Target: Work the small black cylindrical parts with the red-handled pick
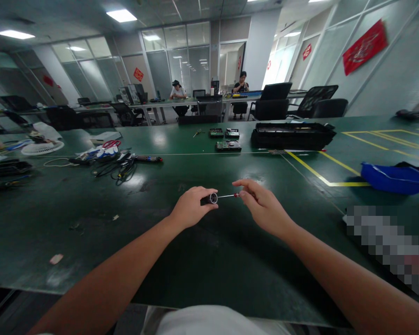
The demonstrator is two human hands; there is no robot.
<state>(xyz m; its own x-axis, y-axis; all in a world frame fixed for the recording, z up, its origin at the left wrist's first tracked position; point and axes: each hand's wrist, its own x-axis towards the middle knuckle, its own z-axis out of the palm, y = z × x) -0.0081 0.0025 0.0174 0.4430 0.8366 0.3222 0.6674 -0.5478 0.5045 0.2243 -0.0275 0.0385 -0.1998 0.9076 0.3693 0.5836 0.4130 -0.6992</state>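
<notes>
Over the middle of the green table (209, 251), my left hand (190, 204) is wrapped round a small black cylindrical part (209, 199) with a silvery ring at its end. That ring faces right, towards my other hand. My right hand (261, 202) pinches the red handle of a thin screwdriver (230, 195) between thumb and fingers. The screwdriver's metal shaft points left and its tip reaches the ringed end; whether it goes inside I cannot tell. Most of the handle is hidden by my fingers.
Circuit boards (228, 145) lie beyond my hands, beside a long black housing (293, 136). Tangled cables (120, 165) and an electric screwdriver (146, 159) are on the left. A blue tray (394, 178) sits at right. Two people work at far desks.
</notes>
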